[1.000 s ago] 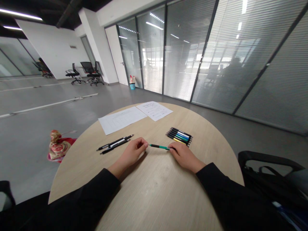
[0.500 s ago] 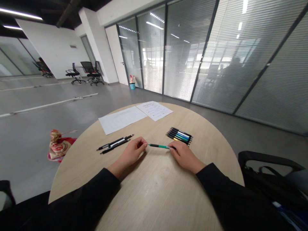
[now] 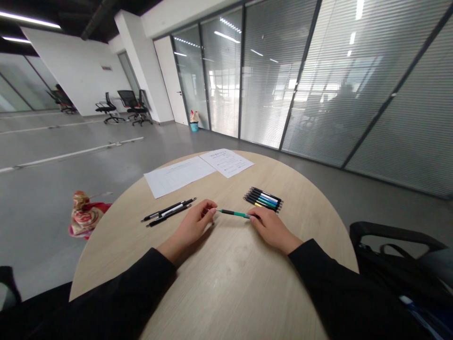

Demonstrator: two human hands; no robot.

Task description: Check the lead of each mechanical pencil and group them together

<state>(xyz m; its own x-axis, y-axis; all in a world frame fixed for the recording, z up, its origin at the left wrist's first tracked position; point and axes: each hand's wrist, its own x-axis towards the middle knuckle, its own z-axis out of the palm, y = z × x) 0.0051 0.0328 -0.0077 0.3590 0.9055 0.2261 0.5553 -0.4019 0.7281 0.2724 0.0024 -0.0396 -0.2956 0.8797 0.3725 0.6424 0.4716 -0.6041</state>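
Note:
My right hand point(image 3: 271, 228) pinches the clip end of a green-and-black pen point(image 3: 238, 214) just above the table. The pen lies nearly level, its thin tip pointing left. My left hand point(image 3: 196, 222) is closed at that tip, thumb and forefinger together. Whatever those fingers hold is too small to make out. A small dark spot shows just under them. Left of my left hand lie several black pens point(image 3: 166, 214), one with a white barrel. Beyond my right hand, several pens with differently coloured barrels point(image 3: 264, 198) lie side by side in a row.
Two printed paper sheets point(image 3: 180, 175) lie at the far side of the round wooden table point(image 3: 226, 293). A red and gold bag point(image 3: 85, 215) is on the floor at the left. At the right stands a black chair point(image 3: 396, 236). Glass partitions with blinds line the background.
The pen's tip end has risen slightly and tilts a little more beside my left fingers. Both hands stay almost in place.

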